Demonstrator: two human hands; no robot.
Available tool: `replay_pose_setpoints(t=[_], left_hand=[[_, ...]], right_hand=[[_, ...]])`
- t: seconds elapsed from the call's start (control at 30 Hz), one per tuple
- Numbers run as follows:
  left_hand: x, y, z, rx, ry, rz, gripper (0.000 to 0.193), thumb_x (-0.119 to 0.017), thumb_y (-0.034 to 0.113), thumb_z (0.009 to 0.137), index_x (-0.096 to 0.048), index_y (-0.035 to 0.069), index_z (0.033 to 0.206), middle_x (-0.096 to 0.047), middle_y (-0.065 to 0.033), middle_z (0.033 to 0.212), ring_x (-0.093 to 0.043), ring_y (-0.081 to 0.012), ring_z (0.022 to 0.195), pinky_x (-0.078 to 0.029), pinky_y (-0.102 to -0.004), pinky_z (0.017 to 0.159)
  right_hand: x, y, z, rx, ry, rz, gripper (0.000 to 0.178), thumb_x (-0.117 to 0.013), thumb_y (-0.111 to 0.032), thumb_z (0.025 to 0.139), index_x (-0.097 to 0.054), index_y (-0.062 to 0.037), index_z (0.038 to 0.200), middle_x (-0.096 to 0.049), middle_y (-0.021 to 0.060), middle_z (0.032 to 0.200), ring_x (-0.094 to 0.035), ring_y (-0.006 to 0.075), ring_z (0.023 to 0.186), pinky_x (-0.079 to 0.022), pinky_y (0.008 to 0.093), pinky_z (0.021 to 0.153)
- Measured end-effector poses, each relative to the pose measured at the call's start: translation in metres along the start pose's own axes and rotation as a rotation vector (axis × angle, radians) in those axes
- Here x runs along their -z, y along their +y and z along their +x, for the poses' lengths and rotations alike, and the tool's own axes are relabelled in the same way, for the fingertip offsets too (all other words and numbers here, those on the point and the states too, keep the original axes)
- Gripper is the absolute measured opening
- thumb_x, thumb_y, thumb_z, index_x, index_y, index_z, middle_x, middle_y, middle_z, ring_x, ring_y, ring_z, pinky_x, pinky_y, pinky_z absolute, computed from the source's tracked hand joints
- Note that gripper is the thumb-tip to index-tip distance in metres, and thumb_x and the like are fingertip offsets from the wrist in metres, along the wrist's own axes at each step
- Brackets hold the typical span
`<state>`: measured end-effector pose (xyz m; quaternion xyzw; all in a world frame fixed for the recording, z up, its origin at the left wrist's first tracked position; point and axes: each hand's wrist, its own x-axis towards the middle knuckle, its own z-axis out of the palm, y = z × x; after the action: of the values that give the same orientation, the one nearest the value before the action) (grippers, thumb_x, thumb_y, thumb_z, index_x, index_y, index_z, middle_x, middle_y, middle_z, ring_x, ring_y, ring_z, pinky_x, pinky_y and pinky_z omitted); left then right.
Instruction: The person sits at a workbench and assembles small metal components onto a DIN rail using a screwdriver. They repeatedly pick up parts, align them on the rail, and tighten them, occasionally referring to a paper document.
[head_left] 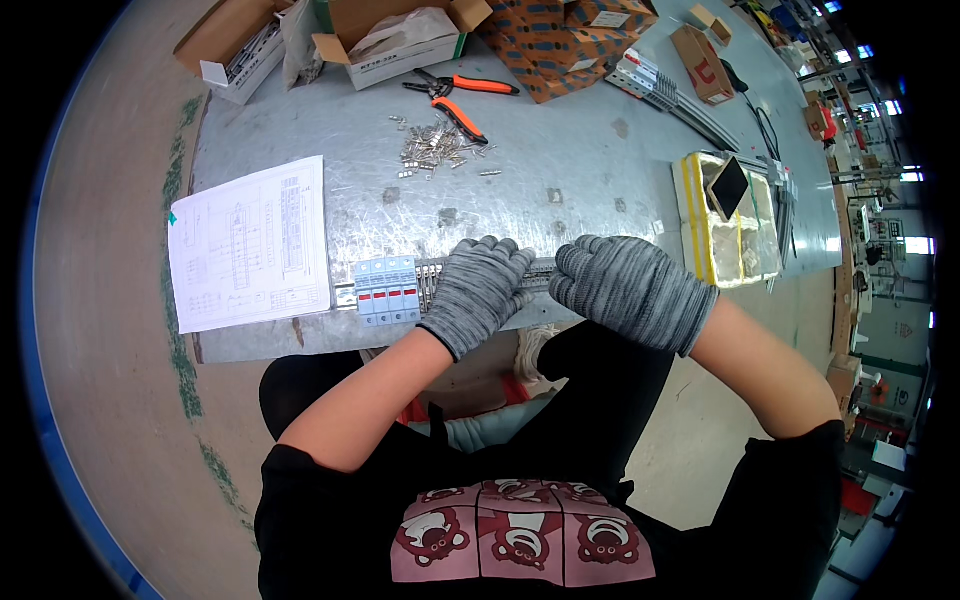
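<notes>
While the rail (541, 271) lies along the near edge of the bench (570, 150), left hand (475, 292) rests over it, grip curled, cannot tell if pinching | right hand (628, 288) fist-like at its right, contents hidden | blue block (387, 290) left of left hand | papers (250, 245) farther left | pliers (460, 119), metal bits (435, 147) beyond

Papers (250, 245) left of breaker block (387, 285), box (692, 220) right, pliers (460, 119) behind.
</notes>
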<state>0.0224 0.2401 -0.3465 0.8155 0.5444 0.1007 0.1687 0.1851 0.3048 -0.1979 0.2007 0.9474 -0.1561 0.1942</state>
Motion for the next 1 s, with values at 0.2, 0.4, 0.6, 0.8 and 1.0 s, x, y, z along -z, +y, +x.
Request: replay_pose_setpoints(t=[0.2,0.4,0.6,0.8,1.0], left_hand=[[-0.001,-0.001,0.0,0.001,0.015,-0.043,0.054,-0.066,0.045,0.085,-0.059,0.01,0.124,-0.062,-0.0086,0.113,-0.058,-0.0238,0.108,-0.044,-0.0392,0.094],[-0.001,0.001,0.0,-0.006,0.036,-0.007,0.052,-0.068,0.042,0.083,-0.06,0.01,0.123,-0.062,-0.0092,0.112,-0.059,-0.024,0.107,-0.044,-0.0389,0.094],[0.004,0.003,0.001,0.033,-0.06,0.038,0.049,-0.065,0.045,0.084,-0.062,0.009,0.117,-0.062,-0.009,0.11,-0.058,-0.0244,0.107,-0.044,-0.0391,0.092],[0.014,0.003,0.005,0.025,-0.131,0.033,0.048,-0.06,0.046,0.089,-0.062,0.008,0.119,-0.061,-0.0112,0.112,-0.057,-0.0246,0.109,-0.044,-0.0397,0.094],[0.006,-0.002,-0.001,-0.012,-0.033,-0.029,0.053,-0.06,0.044,0.089,-0.058,0.009,0.129,-0.061,-0.0101,0.116,-0.057,-0.0248,0.111,-0.042,-0.0399,0.097]], right_hand=[[0.009,0.0,0.001,-0.028,-0.078,-0.253,0.019,-0.058,-0.014,0.089,-0.063,-0.0059,0.106,-0.06,0.0124,0.095,-0.066,0.0282,0.089,-0.057,0.0373,0.072],[0.002,-0.018,0.007,-0.118,-0.115,-0.18,0.022,-0.057,-0.014,0.09,-0.063,-0.0058,0.11,-0.06,0.0133,0.095,-0.067,0.0277,0.089,-0.058,0.0387,0.069],[0.01,-0.028,0.017,-0.254,-0.116,-0.198,0.022,-0.058,-0.015,0.091,-0.064,-0.006,0.111,-0.063,0.016,0.099,-0.069,0.0297,0.088,-0.058,0.0408,0.071],[0.008,-0.031,0.019,-0.377,-0.026,-0.13,0.02,-0.063,-0.02,0.09,-0.064,-0.0066,0.104,-0.065,0.016,0.092,-0.069,0.0326,0.086,-0.056,0.0427,0.072],[0.018,0.019,-0.018,-0.294,0.469,0.222,0.014,-0.069,-0.009,0.085,-0.068,-0.0036,0.098,-0.069,0.0122,0.089,-0.067,0.0288,0.084,-0.054,0.0364,0.081]])
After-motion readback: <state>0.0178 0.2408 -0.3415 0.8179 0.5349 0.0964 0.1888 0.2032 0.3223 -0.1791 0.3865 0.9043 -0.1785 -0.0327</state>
